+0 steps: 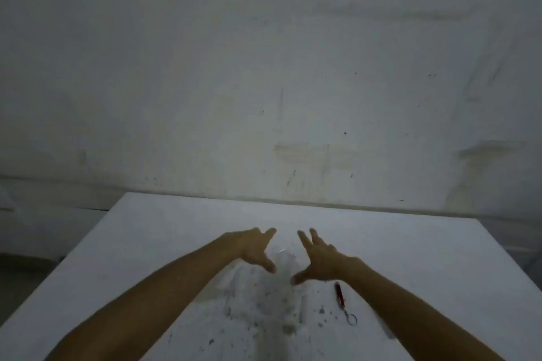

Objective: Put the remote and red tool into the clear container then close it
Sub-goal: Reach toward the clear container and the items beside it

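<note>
Head view: left hand (252, 249) and right hand (318, 262), fingers spread wide, empty, flank a faint clear container (283, 261) on white worktop (425, 243). Red tool (338, 294) lies beside right wrist, unpacked. Remote not discernible. Judged: nothing packed yet.

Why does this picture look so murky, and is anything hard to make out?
Head view: dim, flat light and soft blur throughout; the wide lens bows the table edges; the clear container between the left hand and right hand barely shows; the red tool stays legible.
</note>
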